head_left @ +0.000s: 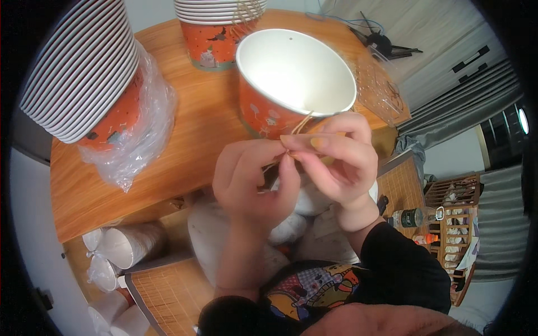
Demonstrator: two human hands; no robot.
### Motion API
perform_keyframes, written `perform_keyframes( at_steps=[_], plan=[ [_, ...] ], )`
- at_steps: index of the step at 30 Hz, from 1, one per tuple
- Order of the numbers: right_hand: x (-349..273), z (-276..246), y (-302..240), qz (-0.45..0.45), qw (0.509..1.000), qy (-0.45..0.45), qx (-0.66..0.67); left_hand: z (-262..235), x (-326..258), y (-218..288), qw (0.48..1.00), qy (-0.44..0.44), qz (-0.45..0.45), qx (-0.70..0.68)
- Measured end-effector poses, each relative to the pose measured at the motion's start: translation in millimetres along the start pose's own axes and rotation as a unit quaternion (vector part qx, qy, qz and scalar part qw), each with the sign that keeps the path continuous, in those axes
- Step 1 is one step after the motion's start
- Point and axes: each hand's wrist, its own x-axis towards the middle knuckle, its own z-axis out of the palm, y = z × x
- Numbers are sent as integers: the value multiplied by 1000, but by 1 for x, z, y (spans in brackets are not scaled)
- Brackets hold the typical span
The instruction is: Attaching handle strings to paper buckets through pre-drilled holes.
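Orange paper bucket [280,95] w/ white inside sits on wooden table [185,151], just beyond both hands. Head view: left hand [252,179] & right hand [336,159] meet at the near rim, fingertips pinched shut on a thin tan string [302,122] running up to the rim. Best approach, I'd judge: keep string taut, work close to rim, steady the bucket. Stacks of like buckets [89,73] sit upper left, one in plastic wrap.

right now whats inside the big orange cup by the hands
The orange cup looks empty: bare white walls, with a thin string over the near rim to the hands. Its bottom is washed out by glare, so unclear.
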Motion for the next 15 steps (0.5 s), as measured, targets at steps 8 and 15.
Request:
perform_keyframes(
  at_steps=[8,15],
  plan=[
    [-5,0,3,44,992,22,113,2,-1,-3,1000,3,27,-5],
    [-4,-1,5,6,995,37,95,2,0,-1,998,17,40,48]
  ],
)
